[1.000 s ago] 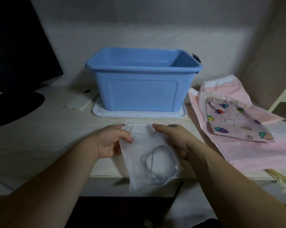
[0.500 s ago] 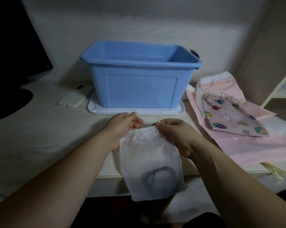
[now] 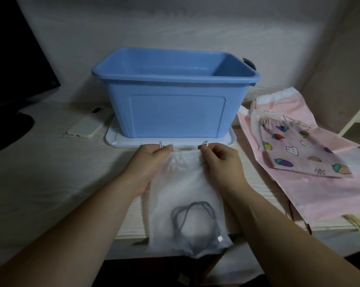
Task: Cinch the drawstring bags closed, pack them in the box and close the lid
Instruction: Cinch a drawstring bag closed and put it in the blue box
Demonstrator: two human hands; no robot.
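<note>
- Dim room with a pale wall behind; a light wood-grain desk point(image 3: 51, 183) carries everything.
- Both forearms reach in from the near edge, palms turned toward each other.
- The left hand point(image 3: 148, 164) pinches the top left corner of the white drawstring bag point(image 3: 185, 193) between thumb and forefinger, with a small cord loop point(image 3: 161, 145) poking up above the fingertips.
- The right hand point(image 3: 220, 162) pinches the top right corner the same way; the hands are apart, and the bag's mouth is gathered between them.
- The bag lies flat at the desk's front edge, its bottom hanging over that edge, and a coiled grey cable point(image 3: 195, 224) shows through the fabric.
- Just beyond the hands the open blue box point(image 3: 175, 112) stands on its white lid point(image 3: 216, 142), mid-desk.
- Toward the right edge a patterned bag point(image 3: 299, 154) lies on top of a larger pink bag point(image 3: 330, 193).
- Left of the box a white phone point(image 3: 88, 127) lies flat, and a dark monitor point(image 3: 15, 59) fills the back left corner.
</note>
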